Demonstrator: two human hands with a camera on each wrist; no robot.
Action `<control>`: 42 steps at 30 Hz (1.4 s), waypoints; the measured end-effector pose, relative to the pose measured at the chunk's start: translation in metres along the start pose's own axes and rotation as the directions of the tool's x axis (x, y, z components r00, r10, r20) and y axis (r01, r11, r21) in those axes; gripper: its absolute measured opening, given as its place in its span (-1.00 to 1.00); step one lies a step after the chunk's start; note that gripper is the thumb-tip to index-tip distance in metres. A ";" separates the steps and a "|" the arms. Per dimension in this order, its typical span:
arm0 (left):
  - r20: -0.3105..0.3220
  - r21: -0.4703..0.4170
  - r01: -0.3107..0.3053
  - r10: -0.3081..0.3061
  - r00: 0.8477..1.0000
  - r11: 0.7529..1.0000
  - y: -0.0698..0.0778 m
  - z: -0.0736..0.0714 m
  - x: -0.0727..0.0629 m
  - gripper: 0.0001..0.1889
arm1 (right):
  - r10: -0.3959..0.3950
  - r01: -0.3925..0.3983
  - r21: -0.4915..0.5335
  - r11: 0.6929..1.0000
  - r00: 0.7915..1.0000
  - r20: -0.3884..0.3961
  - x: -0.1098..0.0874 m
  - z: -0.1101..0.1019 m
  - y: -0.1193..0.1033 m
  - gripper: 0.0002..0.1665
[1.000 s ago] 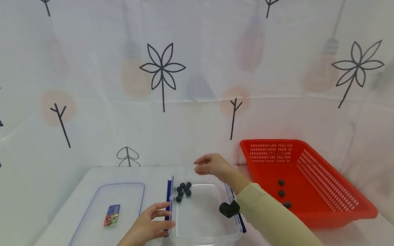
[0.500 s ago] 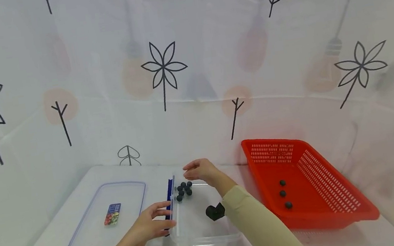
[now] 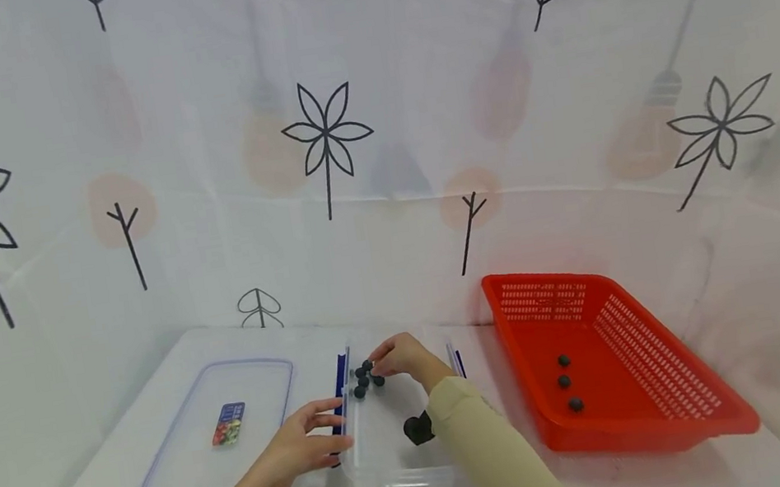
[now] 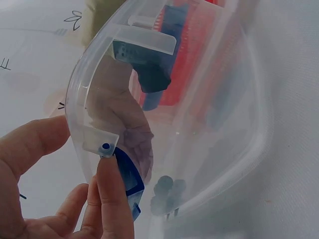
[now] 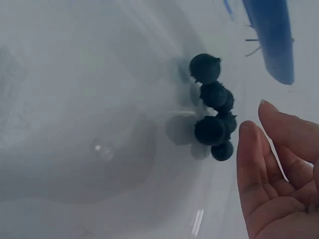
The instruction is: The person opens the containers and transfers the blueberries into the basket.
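A clear plastic box with blue side latches stands in the middle of the table. My left hand rests its spread fingers and thumb against the box's left side, by a blue latch. Several dark blueberries sit in the far left corner of the box. Over that corner, my right hand reaches down beside them. In the right wrist view its thumb and forefinger are just apart, close to the blueberries, and no berry shows between them. The forearm and sleeve hide the box's right side.
A red perforated basket at the right has three blueberries on its floor. To the left lies a clear lid with a blue seal and a small printed label. A patterned cloth hangs behind the table.
My right hand has moved left and down, from above the box's far right side to the blueberries in its far left corner. The left hand stays at the box's side.
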State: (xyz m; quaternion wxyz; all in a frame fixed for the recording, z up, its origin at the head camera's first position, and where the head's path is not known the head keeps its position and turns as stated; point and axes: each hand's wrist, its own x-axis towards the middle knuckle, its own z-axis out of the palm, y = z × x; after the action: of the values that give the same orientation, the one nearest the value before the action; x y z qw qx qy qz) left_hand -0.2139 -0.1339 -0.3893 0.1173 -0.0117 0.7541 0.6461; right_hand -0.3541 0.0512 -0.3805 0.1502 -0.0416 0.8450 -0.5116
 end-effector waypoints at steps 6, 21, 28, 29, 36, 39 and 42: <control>-0.001 -0.008 -0.012 0.012 1.000 1.000 0.000 0.000 -0.001 -0.32 | 0.034 -0.033 -0.116 0.993 0.999 0.006 0.000 0.000 0.005 -0.72; 0.019 -0.023 -0.015 0.016 1.000 1.000 -0.001 0.002 0.000 -0.32 | 0.099 -0.053 -0.349 0.936 0.988 0.115 0.004 0.002 0.016 -0.78; -0.004 -0.019 -0.006 0.006 1.000 1.000 0.000 0.002 0.000 -0.33 | 0.111 -0.077 -0.235 0.969 0.985 0.133 0.007 -0.001 0.008 -0.85; -0.006 -0.016 -0.007 0.007 1.000 1.000 0.000 0.002 0.001 -0.33 | 0.101 -0.071 -0.210 0.975 0.985 0.139 0.006 -0.002 0.005 -0.85; -0.010 -0.014 0.009 -0.009 1.000 1.000 0.002 0.003 -0.001 -0.33 | 0.018 -0.012 -0.044 0.999 0.991 0.132 0.001 -0.013 -0.009 -0.78; -0.017 -0.013 0.012 -0.012 1.000 1.000 0.002 0.004 -0.001 -0.33 | -0.021 0.020 0.012 1.000 0.993 0.115 0.000 -0.020 -0.014 -0.76; -0.025 -0.010 0.014 -0.014 1.000 1.000 0.002 0.004 0.000 -0.32 | -0.046 0.041 0.057 0.998 0.995 0.093 -0.003 -0.026 -0.021 -0.72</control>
State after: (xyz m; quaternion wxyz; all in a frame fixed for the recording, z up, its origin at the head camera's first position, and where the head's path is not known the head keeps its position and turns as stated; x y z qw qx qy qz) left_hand -0.2134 -0.1294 -0.3879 0.1120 -0.0257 0.7524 0.6486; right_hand -0.3609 0.0636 -0.3501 0.1797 -0.0799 0.8214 -0.5354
